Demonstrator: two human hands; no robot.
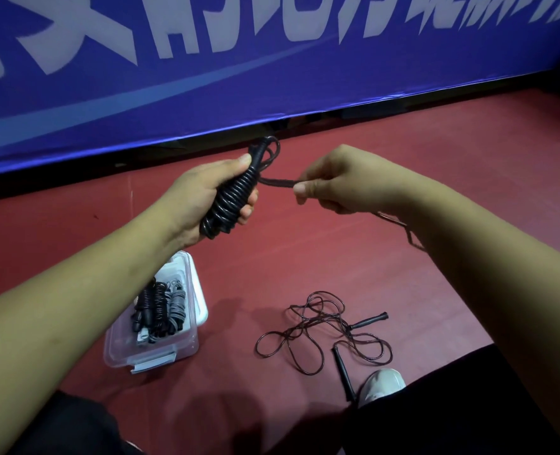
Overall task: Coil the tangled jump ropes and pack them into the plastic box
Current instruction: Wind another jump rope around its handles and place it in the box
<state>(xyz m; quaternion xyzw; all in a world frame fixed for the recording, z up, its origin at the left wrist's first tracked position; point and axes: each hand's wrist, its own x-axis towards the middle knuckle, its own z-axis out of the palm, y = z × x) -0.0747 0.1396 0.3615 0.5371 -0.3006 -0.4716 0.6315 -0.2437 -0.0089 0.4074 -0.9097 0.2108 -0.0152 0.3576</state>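
Note:
My left hand (203, 195) grips a black jump rope bundle (231, 198), its cord wound tightly round the handles. A strand of that cord (277, 182) runs right to my right hand (334, 183), which pinches it between thumb and fingers; more cord trails under my right forearm. Below the left arm, a clear plastic box (186, 349) stands on the floor with several coiled black and grey ropes (160, 310) inside. A loose tangled dark rope (324, 336) with two black handles lies on the floor to the box's right.
A blue banner with white lettering (206, 77) runs along the back, close behind my hands. The floor is red matting (304, 257). My white shoe (382, 385) and dark trouser legs sit at the bottom, beside the loose rope's handle.

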